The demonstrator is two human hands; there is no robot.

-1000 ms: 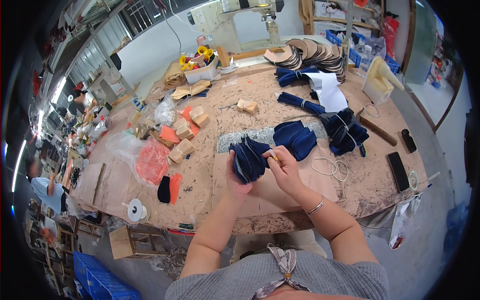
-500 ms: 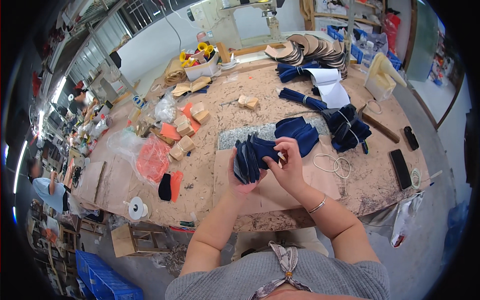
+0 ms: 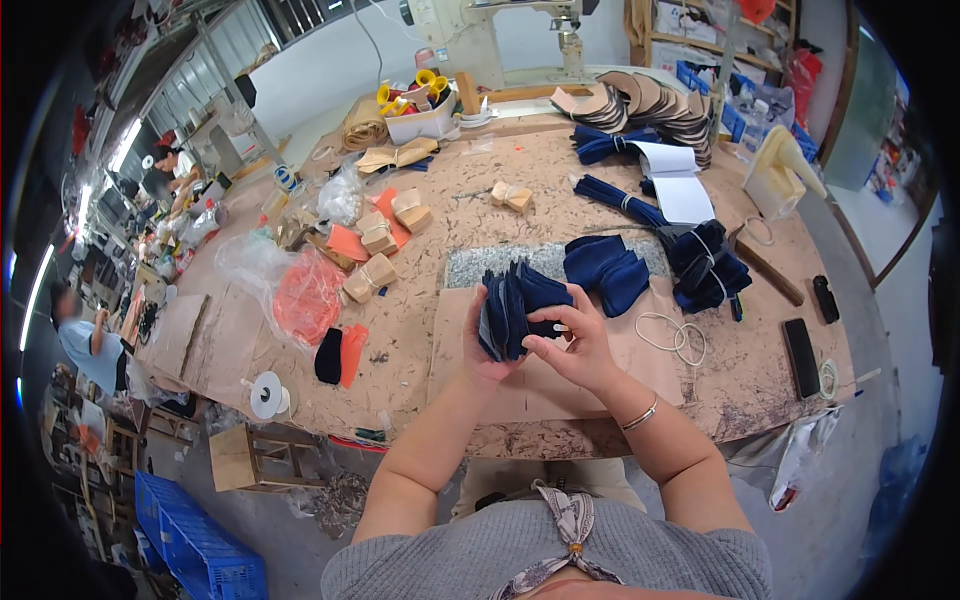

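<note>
My left hand [image 3: 487,352] is wrapped round a stack of dark blue fabric pieces [image 3: 506,318], their edges fanned and facing up. At the stack's right side is my right hand [image 3: 578,345], its fingers closed on the pieces' right ends. Something small and white shows at its fingertips, too small to name. More blue fabric pieces [image 3: 606,275] lie loose just beyond the hands on a grey stone slab [image 3: 480,266]. To their right sits a tied bundle of dark blue pieces [image 3: 708,268].
Two pale rubber bands [image 3: 684,343], a black phone-shaped object [image 3: 800,357] and a wooden-handled tool [image 3: 768,271] are at right. Leftward are tied tan bundles [image 3: 371,278], an orange-red plastic bag [image 3: 308,305] and a white spool [image 3: 269,396]. A sewing machine [image 3: 440,35] stands at the back.
The right thumb has drawn down and away from the forefinger, and the right ends of the held pieces sit differently. The stack stays in my left hand. The whole view has shifted slightly.
</note>
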